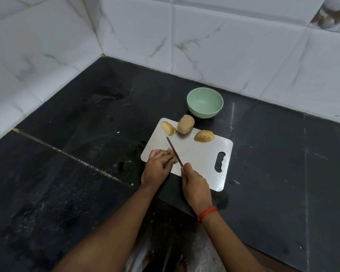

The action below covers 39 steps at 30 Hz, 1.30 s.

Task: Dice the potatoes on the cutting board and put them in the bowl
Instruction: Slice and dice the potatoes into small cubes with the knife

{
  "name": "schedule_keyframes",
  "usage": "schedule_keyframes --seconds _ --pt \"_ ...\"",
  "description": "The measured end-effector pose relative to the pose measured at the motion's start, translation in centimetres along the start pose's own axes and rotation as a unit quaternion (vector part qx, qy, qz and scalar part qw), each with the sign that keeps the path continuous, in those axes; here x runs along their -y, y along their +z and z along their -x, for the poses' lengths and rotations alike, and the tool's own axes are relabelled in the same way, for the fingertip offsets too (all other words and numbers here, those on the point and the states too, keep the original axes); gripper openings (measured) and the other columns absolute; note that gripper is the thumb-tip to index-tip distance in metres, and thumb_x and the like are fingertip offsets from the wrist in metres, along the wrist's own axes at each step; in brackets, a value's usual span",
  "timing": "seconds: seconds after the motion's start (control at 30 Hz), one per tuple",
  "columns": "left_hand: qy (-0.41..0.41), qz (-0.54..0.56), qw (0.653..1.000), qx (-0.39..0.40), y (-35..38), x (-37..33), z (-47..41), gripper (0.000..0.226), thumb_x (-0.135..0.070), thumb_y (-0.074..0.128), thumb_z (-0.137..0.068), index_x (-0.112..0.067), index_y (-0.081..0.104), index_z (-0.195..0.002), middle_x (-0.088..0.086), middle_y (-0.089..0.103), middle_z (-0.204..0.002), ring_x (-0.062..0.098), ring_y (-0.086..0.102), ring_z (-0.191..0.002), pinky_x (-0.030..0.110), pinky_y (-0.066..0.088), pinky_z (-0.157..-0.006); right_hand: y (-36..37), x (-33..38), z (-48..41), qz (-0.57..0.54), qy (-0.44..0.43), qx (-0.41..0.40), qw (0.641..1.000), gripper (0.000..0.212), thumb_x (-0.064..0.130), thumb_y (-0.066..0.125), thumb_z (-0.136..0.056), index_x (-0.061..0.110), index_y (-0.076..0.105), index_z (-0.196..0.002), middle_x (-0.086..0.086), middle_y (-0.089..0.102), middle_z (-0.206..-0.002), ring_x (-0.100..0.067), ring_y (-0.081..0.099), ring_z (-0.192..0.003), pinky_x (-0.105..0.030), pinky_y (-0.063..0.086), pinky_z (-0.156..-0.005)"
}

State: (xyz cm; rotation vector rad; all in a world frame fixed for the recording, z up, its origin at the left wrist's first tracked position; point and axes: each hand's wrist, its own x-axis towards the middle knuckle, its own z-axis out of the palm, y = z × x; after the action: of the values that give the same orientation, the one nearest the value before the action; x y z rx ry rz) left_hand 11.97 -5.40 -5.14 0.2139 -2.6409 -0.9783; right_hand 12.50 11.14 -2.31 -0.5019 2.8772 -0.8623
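Black stone counter [86, 134] in a corner of white marbled wall tiles [224, 46], w/ a pale cutting board [202, 154] lying at an angle on it. R hand [194, 185] is closed round the knife [174, 151] handle, blade running up-left across the board; red thread [207, 213] on that wrist. L hand [158, 161], fingers curled down, pins a small potato piece [174, 160] near the board's left edge. The piece is mostly hidden, and the blade is right beside the fingertips; can't tell if it's in the cut.

Further out on the board: a cut wedge [168, 128], a whole potato [185, 124] just beside it, a half [204, 136] to the right, all well apart from the hands. Green bowl [202, 113] sits just past the board's far edge, no dice showing inside, so prob. early in the job.

To do it well: tuck L fingertips back, knuckles guiding the blade. Flat face down so the piece can't roll. Even slices, then turn & cross-cut. Piece is close to the edge, so better slid inward first.
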Motion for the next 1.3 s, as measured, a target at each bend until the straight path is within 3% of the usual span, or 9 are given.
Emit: schedule_keyframes --seconds 0.23,0.63,0.77,1.0,1.17,1.3 --pt "-0.002 0.002 1.0 -0.006 -0.2 -0.5 0.0 0.027 -0.024 0.071 -0.093 -0.012 0.075 -0.116 -0.002 0.072 -0.115 0.014 0.051 -0.116 0.026 0.047 -0.092 0.0 0.4 0.2 0.011 0.015 0.006 1.0 0.018 0.03 0.034 -0.105 0.026 0.024 -0.091 -0.006 0.059 -0.076 -0.038 0.055 -0.064 -0.04 0.045 -0.058" --pt "-0.015 0.02 1.0 -0.001 -0.2 -0.6 0.0 0.025 -0.028 0.07 -0.095 -0.014 0.077 -0.114 -0.003 0.072 -0.113 0.012 0.05 -0.114 0.028 0.05 -0.09 -0.8 0.2 -0.2 -0.017 0.004 0.02 1.0 0.019 0.032 0.033 -0.106 0.025 0.025 -0.091 -0.007 0.057 -0.07 -0.038 0.055 -0.063 -0.044 0.049 -0.058" --pt "-0.019 0.022 1.0 0.0 -0.3 -0.6 0.1 0.024 -0.03 0.068 -0.096 -0.014 0.077 -0.112 -0.004 0.072 -0.111 0.005 0.044 -0.113 0.019 0.042 -0.09 -0.8 0.1 -0.2 -0.022 -0.003 0.013 1.0 0.02 0.031 0.034 -0.106 0.026 0.025 -0.089 -0.003 0.052 -0.065 -0.038 0.053 -0.061 -0.044 0.048 -0.056" --pt "-0.018 0.025 1.0 0.007 -0.4 -0.6 0.0 0.024 -0.031 0.068 -0.096 -0.016 0.077 -0.112 -0.006 0.073 -0.11 0.015 0.049 -0.113 0.026 0.048 -0.088 -1.2 -0.2 -0.5 -0.024 -0.014 0.029 0.999 0.018 0.028 0.035 -0.106 0.025 0.026 -0.091 -0.004 0.05 -0.06 -0.038 0.051 -0.057 -0.045 0.046 -0.053" --pt "-0.012 0.012 1.0 0.009 -0.6 -0.6 0.0 0.024 -0.031 0.068 -0.096 -0.016 0.077 -0.112 -0.006 0.073 -0.111 0.013 0.048 -0.112 0.019 0.04 -0.085 -0.9 0.8 -2.3 0.007 -0.005 0.061 0.998 0.004 0.025 0.033 -0.105 0.022 0.031 -0.107 -0.015 0.06 -0.072 -0.042 0.057 -0.066 -0.045 0.049 -0.059" --pt "-0.006 0.009 1.0 0.013 -0.6 -0.5 0.0 0.024 -0.03 0.067 -0.096 -0.015 0.077 -0.113 -0.004 0.072 -0.112 0.013 0.046 -0.112 0.011 0.035 -0.087 -0.6 1.5 -2.5 0.068 0.006 0.068 0.995 0.021 0.021 0.032 -0.104 0.021 0.032 -0.125 -0.014 0.063 -0.079 -0.039 0.059 -0.07 -0.037 0.041 -0.059"
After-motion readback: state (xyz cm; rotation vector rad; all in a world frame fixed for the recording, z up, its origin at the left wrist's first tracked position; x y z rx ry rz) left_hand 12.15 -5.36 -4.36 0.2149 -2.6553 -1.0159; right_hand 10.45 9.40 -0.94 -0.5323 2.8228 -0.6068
